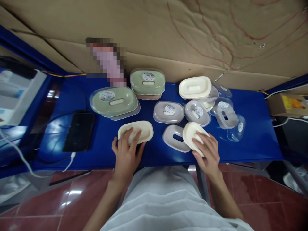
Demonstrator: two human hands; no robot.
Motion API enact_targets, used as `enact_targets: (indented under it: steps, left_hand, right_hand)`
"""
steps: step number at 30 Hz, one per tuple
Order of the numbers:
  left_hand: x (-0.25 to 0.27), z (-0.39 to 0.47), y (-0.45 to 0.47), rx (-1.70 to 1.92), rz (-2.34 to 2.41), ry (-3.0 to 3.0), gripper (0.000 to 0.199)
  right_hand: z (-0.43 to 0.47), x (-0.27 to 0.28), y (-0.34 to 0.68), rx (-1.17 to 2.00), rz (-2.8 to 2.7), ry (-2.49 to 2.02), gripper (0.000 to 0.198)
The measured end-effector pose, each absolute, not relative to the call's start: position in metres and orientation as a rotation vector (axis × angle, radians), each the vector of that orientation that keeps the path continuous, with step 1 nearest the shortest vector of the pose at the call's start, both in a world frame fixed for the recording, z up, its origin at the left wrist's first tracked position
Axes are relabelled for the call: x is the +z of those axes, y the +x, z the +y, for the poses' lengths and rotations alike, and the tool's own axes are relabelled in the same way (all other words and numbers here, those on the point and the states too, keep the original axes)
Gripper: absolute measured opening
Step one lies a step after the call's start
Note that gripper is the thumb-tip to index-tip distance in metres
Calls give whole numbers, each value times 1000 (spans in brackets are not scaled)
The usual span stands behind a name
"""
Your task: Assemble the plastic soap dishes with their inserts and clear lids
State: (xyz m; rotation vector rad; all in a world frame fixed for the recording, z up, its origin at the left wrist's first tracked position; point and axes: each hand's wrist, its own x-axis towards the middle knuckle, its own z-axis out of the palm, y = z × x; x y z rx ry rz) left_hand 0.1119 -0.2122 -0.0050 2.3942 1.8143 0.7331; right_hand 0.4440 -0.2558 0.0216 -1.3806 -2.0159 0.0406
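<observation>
Left hand: near the middle of the frame, the left hand [126,144] has its fingers spread inside a shallow cream oval plastic dish [147,130], thumb beside the near rim; whether the grip bears any weight, one cannot tell.
Right hand: right of centre, the right hand [207,150] has its grip closed on the edge of a second cream oval plastic dish [188,132], fingers on top, thumb at the near edge; the dish sits tilted, and its underside is hidden.
Slotted tray: a lilac-grey oval plastic tray with a dark slot [169,138] lies between the hands, its right end covered by the second dish.
Green boxes: two pale green oval boxes with clear lids [127,107] stand left of centre, each partly covering a piece beneath; the label print is unreadable.
Right cluster: lilac-grey lidded boxes [168,112], a cream stack [194,86] and clear covers [237,130] overlap on the blue worktop [149,157], their outlines hard to separate.
Upper left: a pixelated patch [107,61] conceals what lies there.
Frame edges: both forearms are cut off below.
</observation>
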Motion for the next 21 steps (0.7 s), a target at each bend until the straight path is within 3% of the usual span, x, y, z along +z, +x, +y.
enact_targets:
  steps: [4,8,12,16,21]
  left_hand:
    - [11,-227,118,964,1335,2506,49]
    - [17,-241,121,811,860,2615,34]
    - [2,-247,107,676,922,2673,27]
    - [-2,-250,93,767,1040,2676,21]
    - [2,-249,104,756,1055,2690,20]
  right_hand:
    - [-306,-2,434,85,-2219,-1350,49]
    - [-305,-4,396,183,-2382,-1160,42]
    - [-269,14,395,182,-2316,-1192,44]
    - [-254,21,429,192,-2354,-1435,42]
    - [-263,14,453,211,-2219,-1430,50]
